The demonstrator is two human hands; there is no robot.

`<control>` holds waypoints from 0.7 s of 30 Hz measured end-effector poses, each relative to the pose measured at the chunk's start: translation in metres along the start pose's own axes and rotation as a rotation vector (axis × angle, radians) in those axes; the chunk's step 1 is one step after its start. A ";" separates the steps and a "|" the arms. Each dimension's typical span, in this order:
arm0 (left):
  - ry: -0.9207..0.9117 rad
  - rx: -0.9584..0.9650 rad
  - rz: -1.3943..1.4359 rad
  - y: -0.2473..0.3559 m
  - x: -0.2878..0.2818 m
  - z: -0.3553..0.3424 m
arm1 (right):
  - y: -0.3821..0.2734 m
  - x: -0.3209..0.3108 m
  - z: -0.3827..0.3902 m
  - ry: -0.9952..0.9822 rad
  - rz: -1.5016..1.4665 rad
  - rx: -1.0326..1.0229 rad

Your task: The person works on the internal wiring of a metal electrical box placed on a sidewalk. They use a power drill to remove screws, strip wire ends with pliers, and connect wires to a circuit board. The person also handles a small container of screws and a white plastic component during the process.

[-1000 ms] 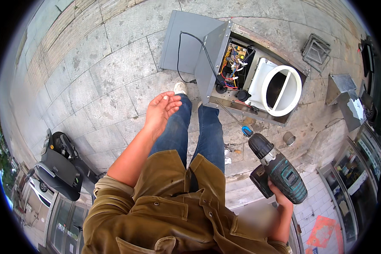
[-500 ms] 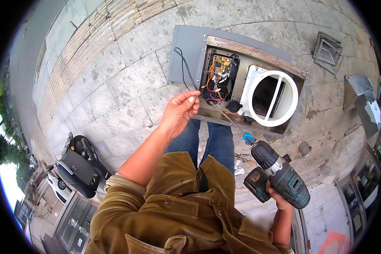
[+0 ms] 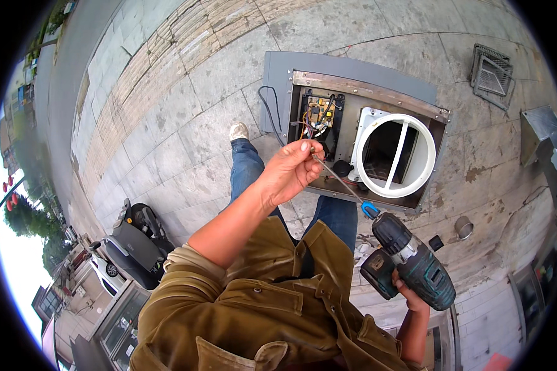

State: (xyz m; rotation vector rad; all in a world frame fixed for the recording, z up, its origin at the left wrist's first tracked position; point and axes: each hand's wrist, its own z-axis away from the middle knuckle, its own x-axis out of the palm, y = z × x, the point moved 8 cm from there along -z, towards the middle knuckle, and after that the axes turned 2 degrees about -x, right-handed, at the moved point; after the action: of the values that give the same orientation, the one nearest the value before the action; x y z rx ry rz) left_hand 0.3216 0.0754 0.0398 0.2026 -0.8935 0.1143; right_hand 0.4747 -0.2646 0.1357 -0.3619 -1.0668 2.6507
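My right hand [image 3: 408, 293] grips a black and teal cordless drill [image 3: 422, 272] by its handle. A long thin driver bit [image 3: 342, 180] with a blue collar [image 3: 370, 209] near the chuck runs from it up to the left. At its far tip, thumb and fingers of my left hand [image 3: 294, 170] are pinched together; a tiny brownish piece there is too small to name. Just beyond lies an open grey metal housing [image 3: 353, 65]. It holds a circuit board [image 3: 320, 112] with coloured wires and a round white duct collar [image 3: 361, 145] with a crossbar. My left hand hides the housing's near left corner.
A black cable [image 3: 267, 108] loops over the housing's left end. On the paving lie a mesh filter frame [image 3: 492, 77], a bent sheet-metal piece [image 3: 540, 127] and a small metal cup [image 3: 463, 227]. A dark scooter [image 3: 136, 244] stands at the left. My shoe [image 3: 239, 131] rests left of the housing.
My left hand has moved right, from beside the cable to the bit's tip. My left foot has come into view beside the housing. The drill stays in my right hand, pointing the same way.
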 end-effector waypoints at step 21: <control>0.136 -0.163 -0.464 0.153 -0.066 0.003 | -0.079 0.180 -0.022 0.159 0.326 0.069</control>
State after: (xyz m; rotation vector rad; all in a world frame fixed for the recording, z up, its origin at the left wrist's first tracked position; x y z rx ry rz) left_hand 0.2498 0.2230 0.0097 0.2421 -0.6974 -0.3715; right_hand 0.3254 -0.1365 0.1527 -0.7782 -0.9315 2.8685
